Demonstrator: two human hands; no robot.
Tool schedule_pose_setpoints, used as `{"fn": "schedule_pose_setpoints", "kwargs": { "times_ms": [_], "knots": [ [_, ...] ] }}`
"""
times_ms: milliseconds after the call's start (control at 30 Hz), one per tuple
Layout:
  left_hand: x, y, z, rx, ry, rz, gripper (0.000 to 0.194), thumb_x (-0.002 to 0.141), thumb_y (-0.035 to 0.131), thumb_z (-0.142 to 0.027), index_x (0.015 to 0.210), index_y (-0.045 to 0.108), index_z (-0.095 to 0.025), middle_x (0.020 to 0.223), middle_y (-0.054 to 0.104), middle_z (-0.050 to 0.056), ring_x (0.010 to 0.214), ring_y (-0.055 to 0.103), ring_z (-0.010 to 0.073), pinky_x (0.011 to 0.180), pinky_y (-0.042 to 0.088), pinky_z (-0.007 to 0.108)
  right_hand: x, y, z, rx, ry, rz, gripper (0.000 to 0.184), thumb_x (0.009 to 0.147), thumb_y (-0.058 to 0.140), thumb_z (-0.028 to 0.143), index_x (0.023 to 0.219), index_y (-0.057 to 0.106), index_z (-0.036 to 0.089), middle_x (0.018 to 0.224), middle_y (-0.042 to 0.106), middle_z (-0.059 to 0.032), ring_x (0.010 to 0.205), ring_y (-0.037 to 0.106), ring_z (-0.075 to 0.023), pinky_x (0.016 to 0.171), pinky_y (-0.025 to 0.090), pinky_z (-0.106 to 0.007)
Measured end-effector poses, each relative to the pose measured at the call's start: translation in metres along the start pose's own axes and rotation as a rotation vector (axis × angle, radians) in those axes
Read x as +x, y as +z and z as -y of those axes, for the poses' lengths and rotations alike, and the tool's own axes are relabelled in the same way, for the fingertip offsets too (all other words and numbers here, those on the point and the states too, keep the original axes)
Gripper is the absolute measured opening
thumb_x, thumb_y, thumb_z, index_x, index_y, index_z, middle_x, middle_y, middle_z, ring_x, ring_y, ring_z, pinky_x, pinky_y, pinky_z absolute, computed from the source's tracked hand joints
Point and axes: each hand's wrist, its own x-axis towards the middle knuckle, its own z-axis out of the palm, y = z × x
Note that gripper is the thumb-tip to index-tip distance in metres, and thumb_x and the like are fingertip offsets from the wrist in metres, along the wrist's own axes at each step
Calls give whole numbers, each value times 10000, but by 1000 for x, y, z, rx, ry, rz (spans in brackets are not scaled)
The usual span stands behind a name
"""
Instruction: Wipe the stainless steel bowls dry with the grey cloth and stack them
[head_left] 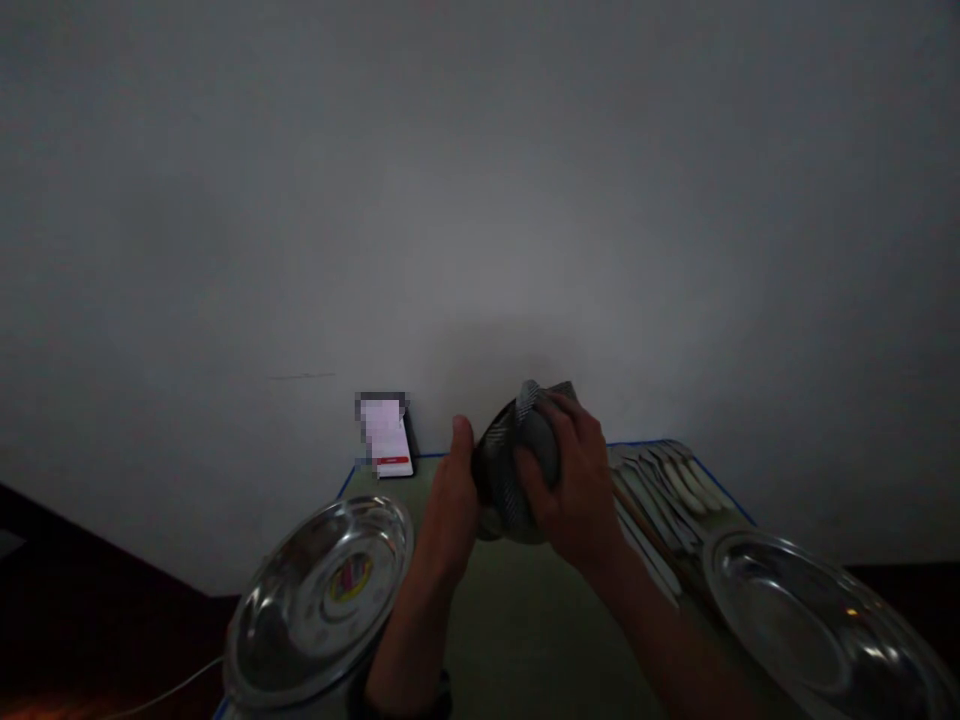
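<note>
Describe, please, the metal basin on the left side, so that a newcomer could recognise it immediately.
Start from the green table top against the wall. Near its far left corner is a phone; nearer the person, left of the left hand, sits a shiny metal basin. Unlike the metal dish on the right, it has a yellow-edged round sticker on its inside bottom.

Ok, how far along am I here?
Probably done: the cutlery, laid in a row. In hand: a bowl-like item in your left hand, patterned cloth against it in your right hand. Possibly left: the stickered metal basin and oval dish, though nothing visible confirms it.
</note>
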Motion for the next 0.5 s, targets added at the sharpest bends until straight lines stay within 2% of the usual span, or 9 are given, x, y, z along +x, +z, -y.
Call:
{"fn": "schedule_pose_setpoints", "kwargs": {
  "times_ms": [167, 267, 367, 500],
  "knots": [
    [3, 8, -2, -364, -79, 8, 369, 850, 551, -517, 793, 732, -200, 820, 760, 43, 887, 683, 214, 881, 494, 299, -13, 11, 19, -143, -219, 12, 454, 870, 508, 304, 1305, 506, 175, 1396, 479, -114, 1373, 311, -311, 1149, 223, -555],
    [6, 9, -4, -674, -126, -25, 311, 901, 512, -363, 792, 734, -175, 761, 759, 39, 886, 700, 189, 913, 497, 291, -21, 19, 17, -138, -300, 27, 487, 884, 472, 269, 1369, 456, 229, 1457, 436, -79, 1418, 259, -279, 1158, 226, -521],
    [12, 8, -4, -870, -160, -23, 348, 929, 446, -331, 851, 731, -147, 787, 764, 61, 941, 700, 207, 941, 497, 332, -26, 27, 8, -105, -251, 51, 591, 892, 467, 299, 1462, 315, 271, 1506, 373, -86, 1426, 254, -278, 1146, 234, -545],
    [17, 6, -6, -902, -164, -45, 358, 943, 417, -328, 926, 718, -134, 851, 762, 75, 990, 681, 205, 942, 489, 333, -25, 30, -4, 18, -126, -18, 652, 915, 442, 314, 1505, 170, 255, 1542, 292, -109, 1442, 206, -284, 1132, 222, -601]
  ]
}}
